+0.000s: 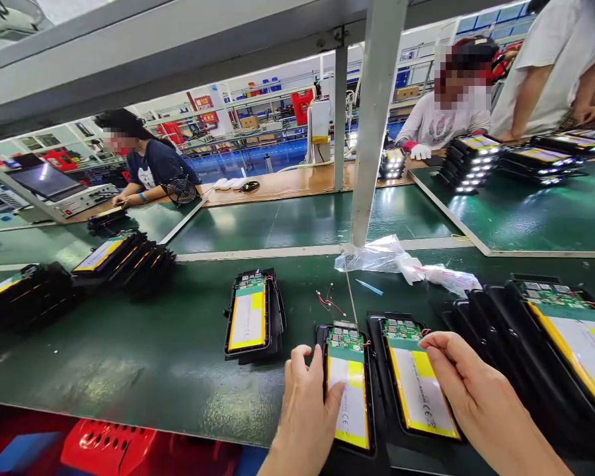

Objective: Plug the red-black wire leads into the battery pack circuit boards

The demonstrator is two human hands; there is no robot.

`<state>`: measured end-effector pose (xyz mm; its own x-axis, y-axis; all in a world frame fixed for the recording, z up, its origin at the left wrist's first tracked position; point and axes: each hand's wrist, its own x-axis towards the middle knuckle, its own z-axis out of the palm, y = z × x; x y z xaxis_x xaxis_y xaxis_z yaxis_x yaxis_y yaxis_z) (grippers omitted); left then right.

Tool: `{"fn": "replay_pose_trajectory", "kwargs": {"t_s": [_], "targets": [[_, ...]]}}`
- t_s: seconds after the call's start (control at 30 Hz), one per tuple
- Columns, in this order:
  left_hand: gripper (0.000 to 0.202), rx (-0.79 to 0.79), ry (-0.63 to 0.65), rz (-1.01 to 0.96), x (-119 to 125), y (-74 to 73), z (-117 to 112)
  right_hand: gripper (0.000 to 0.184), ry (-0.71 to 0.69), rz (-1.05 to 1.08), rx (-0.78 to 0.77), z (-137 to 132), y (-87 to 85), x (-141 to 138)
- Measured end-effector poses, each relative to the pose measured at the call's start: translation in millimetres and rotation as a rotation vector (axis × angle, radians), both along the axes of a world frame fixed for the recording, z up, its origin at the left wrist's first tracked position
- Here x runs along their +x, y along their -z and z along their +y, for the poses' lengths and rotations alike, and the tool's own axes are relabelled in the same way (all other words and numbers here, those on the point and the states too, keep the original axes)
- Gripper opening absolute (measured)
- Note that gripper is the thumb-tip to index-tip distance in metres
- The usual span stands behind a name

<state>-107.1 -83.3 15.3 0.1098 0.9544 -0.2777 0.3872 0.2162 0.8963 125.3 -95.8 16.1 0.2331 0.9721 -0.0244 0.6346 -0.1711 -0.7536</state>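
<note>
My left hand grips the left edge of an opened power bank, its thumb on the white and yellow battery pouch and its fingers along the black case. Just to the right lies a second opened power bank with a green circuit board at its top. My right hand is over that one's right side, thumb and forefinger pinched on a thin red wire beside the board. Several loose red wires lie behind on the green bench.
Another opened unit lies left of my hands. Stacked units stand at the right and far left. A clear plastic bag lies by a metal post. Co-workers sit and stand across the bench.
</note>
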Motion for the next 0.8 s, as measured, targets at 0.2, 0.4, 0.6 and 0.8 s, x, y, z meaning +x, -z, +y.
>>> {"fn": "replay_pose_trajectory", "kwargs": {"t_s": [0.2,0.4,0.6,0.8], "targets": [[0.067,0.370,-0.243,0.261,-37.3,-59.0,24.7,0.035,-0.254,0.225,-0.021,36.4,-16.3,-27.1],[0.105,0.216,-0.248,0.585,-61.4,-56.8,83.2,0.035,-0.409,0.158,-0.032,52.2,-25.5,-64.7],[0.092,0.180,-0.276,0.577,-68.1,-46.7,88.9,0.032,-0.464,0.114,0.033,53.7,-22.9,-76.1],[0.105,0.155,-0.260,0.522,-75.7,-49.3,87.5,0.035,-0.425,0.319,-0.138,60.9,-23.6,-83.4]]}}
